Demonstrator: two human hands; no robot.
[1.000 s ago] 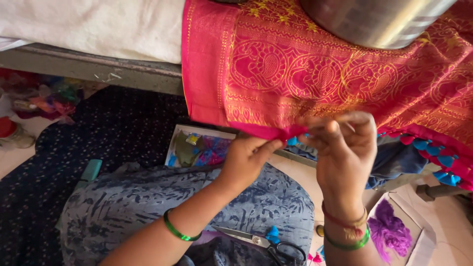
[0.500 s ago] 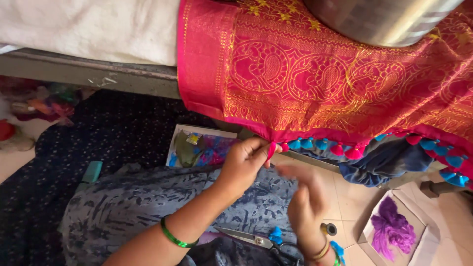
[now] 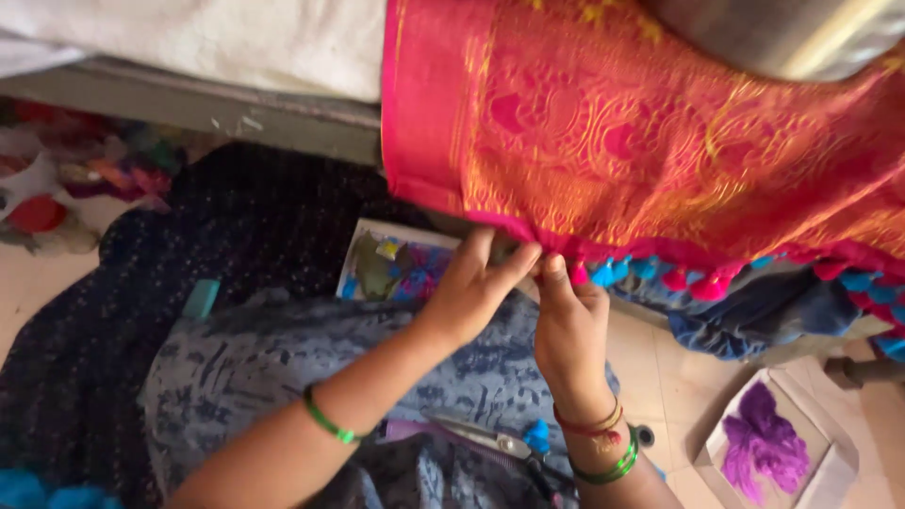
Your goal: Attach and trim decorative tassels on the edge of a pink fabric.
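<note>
Right hand point(image 3: 568, 325) has risen back to the hem since half a second ago, meeting left hand point(image 3: 471, 287); both pinch the lower edge of the pink-and-orange woven silk cloth point(image 3: 641, 141). Hem runs left-right, pink and blue tassels point(image 3: 679, 278) hanging down, right of the hands.

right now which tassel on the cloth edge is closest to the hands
The pink tassel at the left end of the row, right beside the right hand; the blue and other tassels hang farther right.
</note>
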